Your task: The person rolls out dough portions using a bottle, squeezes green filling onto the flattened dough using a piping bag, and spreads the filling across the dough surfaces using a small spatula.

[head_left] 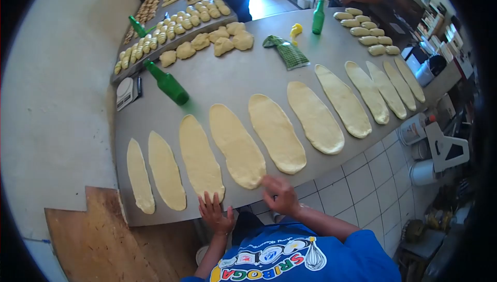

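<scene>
Long flat ovals of dough lie side by side along the near edge of the grey table. My left hand [216, 217] has its fingers spread, their tips touching the bottom end of the third dough strip [199, 152] from the left. Beside the lower end of the fourth dough strip [237, 147] is my right hand [281, 195], slightly blurred, its fingers curled; whether it touches the dough or holds anything is unclear. To the left lie two narrower strips, and a wide dough strip [277, 134] lies just right of the fourth.
A green bottle [168, 82] lies near a white scale [126, 93]; another green bottle [318, 18] stands farther back by a green packet [290, 54]. Dough lumps [223, 45] and shaped rolls [171, 30] sit at the back left. Two people stand beyond the table.
</scene>
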Action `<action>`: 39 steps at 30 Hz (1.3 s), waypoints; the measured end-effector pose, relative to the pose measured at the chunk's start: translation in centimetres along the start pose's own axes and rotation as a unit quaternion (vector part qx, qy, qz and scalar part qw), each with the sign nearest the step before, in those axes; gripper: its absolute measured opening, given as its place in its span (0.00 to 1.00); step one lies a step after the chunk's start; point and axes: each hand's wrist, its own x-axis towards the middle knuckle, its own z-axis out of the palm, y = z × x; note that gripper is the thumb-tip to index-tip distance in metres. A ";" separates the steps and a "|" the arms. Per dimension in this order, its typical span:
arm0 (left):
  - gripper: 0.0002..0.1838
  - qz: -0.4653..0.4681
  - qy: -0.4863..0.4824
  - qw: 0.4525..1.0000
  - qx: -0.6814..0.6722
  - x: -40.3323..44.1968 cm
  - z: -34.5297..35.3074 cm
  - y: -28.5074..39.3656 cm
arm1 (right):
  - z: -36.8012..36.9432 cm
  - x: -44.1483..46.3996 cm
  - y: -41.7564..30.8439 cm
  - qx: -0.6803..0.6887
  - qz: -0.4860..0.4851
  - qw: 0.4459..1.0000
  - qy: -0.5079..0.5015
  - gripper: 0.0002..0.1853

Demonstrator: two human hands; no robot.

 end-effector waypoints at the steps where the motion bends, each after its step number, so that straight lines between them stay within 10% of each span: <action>1: 0.39 -0.002 0.000 1.000 0.005 -0.2 0.1 0.0 | -0.3 -0.2 0.5 0.056 0.026 0.998 0.029 0.35; 6: 0.38 -0.014 0.000 1.000 0.014 -0.2 -0.3 0.6 | -3.3 -1.8 2.9 -0.234 0.059 0.970 0.041 0.33; 12: 0.38 -0.009 -0.003 1.000 0.024 -0.2 -0.4 0.6 | -5.3 -1.7 3.2 -0.196 0.065 0.978 -0.007 0.34; 16: 0.38 -0.010 -0.001 0.999 0.035 -0.5 0.0 0.4 | -9.1 -0.8 5.4 -0.204 0.157 0.942 0.216 0.32; 22: 0.40 -0.002 0.007 1.000 0.027 -0.8 0.1 0.5 | -9.0 -3.9 8.5 -0.332 0.176 0.901 0.215 0.31; 26: 0.40 -0.001 0.010 0.999 0.039 -0.7 0.2 0.6 | -12.0 -4.2 11.5 -0.063 0.258 0.954 0.138 0.31; 31: 0.40 -0.001 0.000 0.998 0.060 -1.1 0.9 -0.2 | -15.3 -2.1 14.2 -0.371 0.229 0.811 0.390 0.20; 37: 0.40 0.005 -0.006 0.998 0.058 -1.3 0.7 -0.3 | -15.1 -3.5 15.6 -0.410 0.166 0.801 0.403 0.18; 39: 0.40 0.005 -0.009 0.998 0.058 -1.6 0.7 -0.5 | -17.5 -3.0 13.8 -0.321 0.314 0.840 0.304 0.20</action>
